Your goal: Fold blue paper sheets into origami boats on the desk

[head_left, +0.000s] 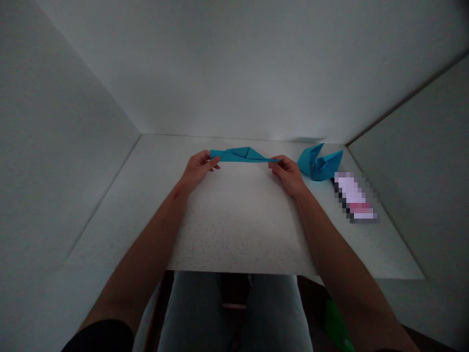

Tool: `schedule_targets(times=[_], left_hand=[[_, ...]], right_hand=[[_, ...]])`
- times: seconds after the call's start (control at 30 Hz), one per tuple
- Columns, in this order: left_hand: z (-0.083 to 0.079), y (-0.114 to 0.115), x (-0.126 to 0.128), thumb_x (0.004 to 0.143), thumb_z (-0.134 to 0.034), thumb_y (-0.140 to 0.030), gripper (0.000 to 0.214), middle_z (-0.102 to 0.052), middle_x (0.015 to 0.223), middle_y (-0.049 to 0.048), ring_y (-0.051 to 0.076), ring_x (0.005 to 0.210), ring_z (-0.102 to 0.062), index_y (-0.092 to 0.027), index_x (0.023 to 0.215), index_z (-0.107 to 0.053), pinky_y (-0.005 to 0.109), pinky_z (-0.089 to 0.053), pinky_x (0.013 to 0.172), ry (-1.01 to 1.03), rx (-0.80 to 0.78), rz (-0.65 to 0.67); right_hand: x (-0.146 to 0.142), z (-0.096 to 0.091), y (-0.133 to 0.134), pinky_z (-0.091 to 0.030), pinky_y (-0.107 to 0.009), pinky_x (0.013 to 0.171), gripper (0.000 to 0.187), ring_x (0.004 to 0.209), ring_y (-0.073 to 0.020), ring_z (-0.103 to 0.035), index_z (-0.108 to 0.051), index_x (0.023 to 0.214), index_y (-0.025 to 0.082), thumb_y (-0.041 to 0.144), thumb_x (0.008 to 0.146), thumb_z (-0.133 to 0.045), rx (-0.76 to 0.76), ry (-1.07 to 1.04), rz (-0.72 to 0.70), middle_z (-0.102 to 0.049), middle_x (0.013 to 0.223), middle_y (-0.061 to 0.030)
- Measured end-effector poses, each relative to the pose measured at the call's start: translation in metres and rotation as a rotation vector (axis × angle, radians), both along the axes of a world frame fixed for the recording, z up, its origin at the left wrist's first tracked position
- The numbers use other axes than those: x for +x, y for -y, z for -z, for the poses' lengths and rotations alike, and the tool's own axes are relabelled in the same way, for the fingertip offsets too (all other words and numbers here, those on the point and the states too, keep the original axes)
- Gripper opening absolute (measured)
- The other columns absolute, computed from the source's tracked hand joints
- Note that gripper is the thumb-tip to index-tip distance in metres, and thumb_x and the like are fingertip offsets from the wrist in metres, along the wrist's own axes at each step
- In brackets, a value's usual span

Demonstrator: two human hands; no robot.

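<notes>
A long, narrow strip of folded blue paper stretches between my two hands over the far part of the white table. Its upper edge rises to a low peak near the middle, with crease lines showing. My left hand pinches the left end between thumb and fingers. At the thin, pointed right end, my right hand has a similar pinch. Just right of that hand, a folded blue paper shape with two raised points stands on the table.
A phone-like object, blurred by pixels, lies at the right of the white table. Walls rise behind the table and at both sides. My legs are under the front edge, and something green shows low on the right.
</notes>
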State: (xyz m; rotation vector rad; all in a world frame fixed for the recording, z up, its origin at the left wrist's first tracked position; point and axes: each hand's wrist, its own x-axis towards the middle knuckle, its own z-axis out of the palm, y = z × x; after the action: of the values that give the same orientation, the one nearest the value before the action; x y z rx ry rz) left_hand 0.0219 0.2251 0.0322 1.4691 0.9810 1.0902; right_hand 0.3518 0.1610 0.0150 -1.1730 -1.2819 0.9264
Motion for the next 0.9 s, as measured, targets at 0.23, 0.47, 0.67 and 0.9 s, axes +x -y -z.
schedule_targets(times=[0.23,0.47,0.67,0.9], left_hand=[[0.0053,-0.0014,0.0039,0.08,-0.088,-0.056,0.048,-0.071,0.074,-0.0024,0.012,0.064,-0.069,-0.022,0.099,-0.06,0.023,-0.049,0.061,0.019,0.073,0.007],[0.0052,0.003,0.0053,0.074,-0.093,-0.054,0.047,-0.076,0.086,0.0037,0.013,0.073,-0.069,-0.02,0.096,-0.07,0.025,-0.054,0.067,0.005,0.057,0.07],[0.0027,0.0079,0.0052,0.067,-0.096,-0.053,0.049,-0.078,0.088,0.0054,0.015,0.071,-0.069,-0.019,0.097,-0.076,0.026,-0.054,0.064,-0.071,0.017,0.04],[0.0048,0.0078,0.004,0.076,-0.09,-0.056,0.042,-0.073,0.075,0.0036,0.012,0.062,-0.062,-0.019,0.092,-0.075,0.023,-0.044,0.056,-0.134,0.036,-0.047]], right_hand=[[-0.005,-0.0043,0.0011,-0.052,-0.027,0.059,0.054,0.059,-0.0135,-0.058,-0.056,0.086,0.028,0.074,0.081,-0.084,-0.012,0.002,-0.021,-0.068,0.071,0.0039],[-0.0041,-0.0023,0.0001,-0.045,-0.025,0.052,0.046,0.054,-0.0115,-0.055,-0.062,0.103,0.03,0.068,0.086,-0.082,0.012,0.004,-0.021,-0.07,0.078,0.0038],[-0.0034,-0.0015,0.0016,-0.049,-0.028,0.058,0.044,0.061,-0.0112,-0.057,-0.072,0.109,0.029,0.055,0.079,-0.09,-0.001,0.057,-0.012,-0.074,0.101,-0.0004],[-0.0072,-0.0028,0.0029,-0.043,-0.027,0.053,0.046,0.057,-0.0141,-0.055,-0.073,0.109,0.027,0.059,0.079,-0.089,-0.01,0.086,0.032,-0.061,0.066,0.0045]])
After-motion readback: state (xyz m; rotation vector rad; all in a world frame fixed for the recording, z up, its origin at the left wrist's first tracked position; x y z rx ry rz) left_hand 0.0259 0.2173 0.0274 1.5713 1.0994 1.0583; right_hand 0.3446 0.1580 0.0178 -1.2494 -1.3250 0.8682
